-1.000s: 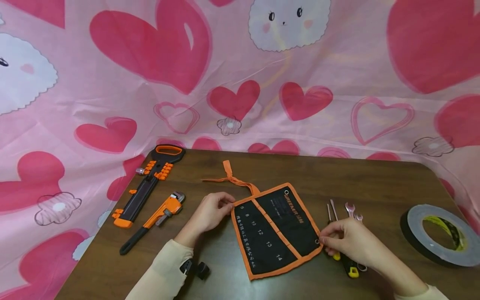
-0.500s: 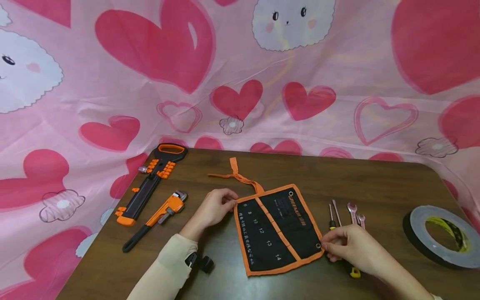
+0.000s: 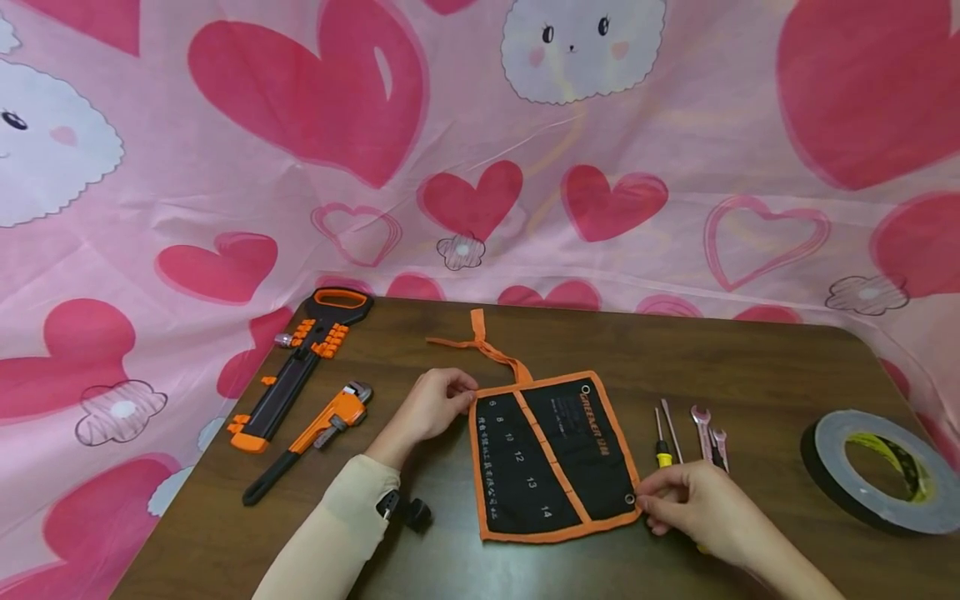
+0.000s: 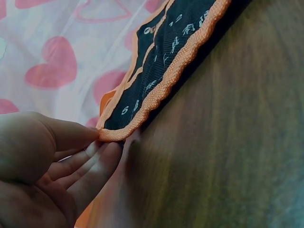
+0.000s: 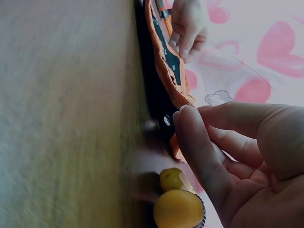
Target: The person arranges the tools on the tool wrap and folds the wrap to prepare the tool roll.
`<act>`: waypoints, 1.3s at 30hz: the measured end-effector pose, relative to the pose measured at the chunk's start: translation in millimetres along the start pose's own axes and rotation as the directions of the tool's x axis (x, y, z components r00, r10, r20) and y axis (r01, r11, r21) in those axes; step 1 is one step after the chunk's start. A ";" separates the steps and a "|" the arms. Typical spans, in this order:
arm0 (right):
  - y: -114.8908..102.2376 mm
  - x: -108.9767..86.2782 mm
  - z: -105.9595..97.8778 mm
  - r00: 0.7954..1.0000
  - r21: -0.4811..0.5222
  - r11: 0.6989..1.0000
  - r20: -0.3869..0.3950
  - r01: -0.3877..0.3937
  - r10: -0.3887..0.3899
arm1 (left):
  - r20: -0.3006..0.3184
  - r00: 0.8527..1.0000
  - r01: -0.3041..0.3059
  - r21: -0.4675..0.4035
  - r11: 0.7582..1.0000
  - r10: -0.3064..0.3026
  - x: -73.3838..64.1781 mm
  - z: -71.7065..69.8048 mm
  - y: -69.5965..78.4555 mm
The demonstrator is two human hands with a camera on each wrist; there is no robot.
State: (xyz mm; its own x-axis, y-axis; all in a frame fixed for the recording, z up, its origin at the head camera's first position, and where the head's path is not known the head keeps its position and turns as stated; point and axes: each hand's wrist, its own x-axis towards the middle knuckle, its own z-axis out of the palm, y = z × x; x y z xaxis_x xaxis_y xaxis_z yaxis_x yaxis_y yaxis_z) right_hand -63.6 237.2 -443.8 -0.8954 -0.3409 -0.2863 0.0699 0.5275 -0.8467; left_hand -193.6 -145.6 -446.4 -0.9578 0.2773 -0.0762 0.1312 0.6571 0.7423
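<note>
A black fabric tool pouch (image 3: 555, 458) with orange edging, printed numbers and a long orange tie (image 3: 495, 352) lies in the middle of the table. My left hand (image 3: 432, 406) pinches its upper left corner, and the left wrist view shows thumb and fingertips on the orange trim (image 4: 112, 135). At the lower right corner, by a metal eyelet, my right hand (image 3: 693, 502) pinches the edge between thumb and forefinger. Beyond that hand lie screwdrivers (image 3: 663, 450) and small wrenches (image 3: 703, 429), partly hidden by it. Yellow handle ends (image 5: 178, 209) show close below it in the right wrist view.
An orange pipe wrench (image 3: 326, 423) and a black and orange tool holder (image 3: 296, 367) lie on the left. A large tape roll (image 3: 832, 492) is at the right edge. A small black object (image 3: 417, 516) sits near my left sleeve. Heart-patterned cloth (image 3: 472, 200) hangs behind the table.
The pouch has turned slightly counterclockwise, its lower edge now more level. My left hand has shifted up a little with its corner, while my right hand keeps its pinch.
</note>
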 end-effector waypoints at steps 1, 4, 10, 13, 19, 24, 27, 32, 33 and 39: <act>-0.1 -0.5 1.1 1.000 0.002 1.000 -0.002 0.005 -0.005 | -0.001 1.000 -0.007 0.002 1.000 0.007 0.7 -0.1 0.2; -0.1 -1.2 3.9 1.000 0.013 1.000 -0.009 0.014 -0.014 | -0.005 1.000 -0.017 0.008 1.000 0.017 3.0 0.2 -0.1; -1.1 -2.1 7.3 1.000 0.025 1.000 -0.024 0.000 0.000 | -0.008 1.000 0.005 0.002 1.000 -0.005 7.6 0.9 0.2; -1.4 -2.9 8.6 0.999 0.028 1.000 -0.034 0.007 -0.006 | -0.004 1.000 0.005 -0.007 1.000 -0.005 9.5 1.2 0.0; -0.9 -3.6 12.2 0.999 0.057 0.998 -0.047 -0.019 0.021 | -0.011 1.000 -0.010 -0.026 1.000 0.010 12.8 2.0 -2.8; -2.5 -5.0 15.2 0.996 0.049 0.997 -0.062 -0.062 0.065 | -0.005 1.000 -0.005 -0.040 0.999 0.004 15.3 2.4 -2.8; -2.9 -5.5 17.1 0.996 0.039 0.998 -0.071 -0.053 0.055 | 0.000 1.000 -0.001 -0.040 0.999 0.001 16.4 2.4 -1.7; -2.3 -6.2 19.1 0.997 0.038 0.998 -0.067 -0.042 0.045 | 0.003 1.000 0.001 -0.025 1.000 -0.001 17.8 1.9 0.4; -2.1 -6.4 19.3 0.997 0.043 0.998 -0.062 -0.045 0.047 | 0.002 1.000 0.000 -0.020 1.000 0.000 18.1 1.8 0.4; -1.8 -7.4 21.2 0.998 0.040 0.998 -0.051 -0.044 0.046 | -0.007 1.000 -0.010 -0.012 1.000 0.010 21.0 2.2 -0.2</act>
State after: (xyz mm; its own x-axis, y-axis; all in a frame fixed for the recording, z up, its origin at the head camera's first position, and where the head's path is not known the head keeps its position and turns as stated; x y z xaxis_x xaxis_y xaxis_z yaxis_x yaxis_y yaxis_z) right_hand -47.8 222.2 -449.7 -0.9126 -0.2760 -0.3018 0.1269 0.5104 -0.8505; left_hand -213.2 -138.4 -449.7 -0.9580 0.2794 -0.0641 0.1381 0.6458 0.7509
